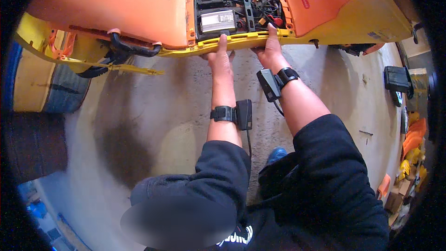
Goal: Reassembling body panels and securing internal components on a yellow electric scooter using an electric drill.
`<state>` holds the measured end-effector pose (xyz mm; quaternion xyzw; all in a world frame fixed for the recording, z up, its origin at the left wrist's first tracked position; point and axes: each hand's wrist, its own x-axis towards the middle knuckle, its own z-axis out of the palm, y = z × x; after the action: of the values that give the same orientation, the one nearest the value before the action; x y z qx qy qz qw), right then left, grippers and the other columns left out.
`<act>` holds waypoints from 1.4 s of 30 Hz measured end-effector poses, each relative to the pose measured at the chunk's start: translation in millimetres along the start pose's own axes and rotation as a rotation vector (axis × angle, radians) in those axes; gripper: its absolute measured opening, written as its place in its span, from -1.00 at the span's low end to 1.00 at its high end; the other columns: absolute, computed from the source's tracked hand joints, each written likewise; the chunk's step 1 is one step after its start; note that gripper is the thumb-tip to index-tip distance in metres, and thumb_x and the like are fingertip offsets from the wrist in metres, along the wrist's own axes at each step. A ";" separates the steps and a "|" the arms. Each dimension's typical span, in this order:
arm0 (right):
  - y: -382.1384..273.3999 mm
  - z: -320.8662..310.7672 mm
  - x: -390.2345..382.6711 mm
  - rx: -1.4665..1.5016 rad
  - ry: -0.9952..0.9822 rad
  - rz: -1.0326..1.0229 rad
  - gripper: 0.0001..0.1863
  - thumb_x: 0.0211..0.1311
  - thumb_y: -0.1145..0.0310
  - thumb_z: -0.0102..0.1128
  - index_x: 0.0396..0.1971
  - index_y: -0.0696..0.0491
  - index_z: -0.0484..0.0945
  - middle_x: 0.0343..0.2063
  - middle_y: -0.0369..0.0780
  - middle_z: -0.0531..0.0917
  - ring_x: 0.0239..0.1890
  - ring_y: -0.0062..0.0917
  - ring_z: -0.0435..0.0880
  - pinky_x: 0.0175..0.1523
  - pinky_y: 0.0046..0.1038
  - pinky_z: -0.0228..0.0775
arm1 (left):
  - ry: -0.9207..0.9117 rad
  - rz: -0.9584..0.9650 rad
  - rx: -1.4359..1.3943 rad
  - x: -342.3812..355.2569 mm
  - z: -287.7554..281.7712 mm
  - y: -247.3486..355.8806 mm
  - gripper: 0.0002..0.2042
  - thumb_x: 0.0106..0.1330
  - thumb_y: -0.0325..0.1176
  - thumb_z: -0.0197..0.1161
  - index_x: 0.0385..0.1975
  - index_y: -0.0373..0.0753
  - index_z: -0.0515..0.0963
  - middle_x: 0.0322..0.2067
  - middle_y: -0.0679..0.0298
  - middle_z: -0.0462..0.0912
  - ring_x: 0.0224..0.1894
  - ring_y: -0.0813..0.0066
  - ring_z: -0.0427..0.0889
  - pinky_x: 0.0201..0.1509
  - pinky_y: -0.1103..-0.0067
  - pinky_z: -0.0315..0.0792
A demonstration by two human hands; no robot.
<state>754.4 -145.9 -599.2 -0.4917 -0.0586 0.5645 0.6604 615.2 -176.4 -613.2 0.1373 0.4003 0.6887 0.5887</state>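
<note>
Ahead of me lies an orange and yellow vehicle body [130, 4] that looks like a scooter's. At its middle an open bay holds a silver finned box [217, 21], black modules and a tangle of cables [267, 7]. A yellow side panel [241, 42] runs along the bay's near edge. My left hand [220, 61] grips this panel left of centre, thumb on top and fingers curled beneath. Further right, my right hand [270, 51] holds the same panel with its thumb up by a red connector [277, 20]. The fingers underneath are mostly hidden.
A black curved handle [132, 46] sticks out at the body's left. Barrel-like drums [51, 86] stand at far left. Orange and yellow parts [413, 142] and cardboard boxes [397, 195] line the right wall. Each wrist wears a strapped black box with a cable.
</note>
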 end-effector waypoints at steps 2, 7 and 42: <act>-2.7 -0.7 -6.5 -0.031 -0.042 0.012 -0.38 0.15 -0.18 0.20 0.05 -0.04 0.41 -0.06 -0.17 0.56 0.01 -0.28 0.52 0.17 -0.09 0.34 | -0.044 -0.063 -0.010 2.6 -1.2 -3.1 -0.51 0.24 -0.09 0.36 0.06 -0.17 0.38 0.01 0.25 0.48 0.04 0.34 0.47 0.05 0.22 0.41; -5.6 -5.6 -7.6 -0.050 -0.073 0.007 -0.47 0.20 -0.14 0.16 -0.05 -0.02 0.47 -0.09 -0.17 0.57 -0.01 -0.29 0.53 0.09 -0.08 0.40 | -0.050 0.051 0.081 14.8 -3.5 -20.1 -0.60 0.28 -0.10 0.31 -0.03 -0.22 0.44 -0.10 0.26 0.53 -0.05 0.37 0.52 -0.05 0.34 0.48; -380.7 44.4 -241.5 -1.978 -0.243 -1.422 -0.86 0.15 0.34 0.20 -0.34 0.06 0.62 -0.45 -0.11 0.65 -0.37 -0.28 0.67 -0.20 -0.29 0.49 | 0.167 -0.021 -0.024 4.4 29.6 -26.7 -0.34 0.33 -0.05 0.24 0.20 -0.46 0.21 0.13 0.03 0.42 0.08 0.26 0.50 0.22 0.38 0.37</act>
<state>902.4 -268.0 -188.8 -0.5843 -0.7791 -0.1673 0.1539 652.3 -161.3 -614.4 0.0682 0.4413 0.6962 0.5620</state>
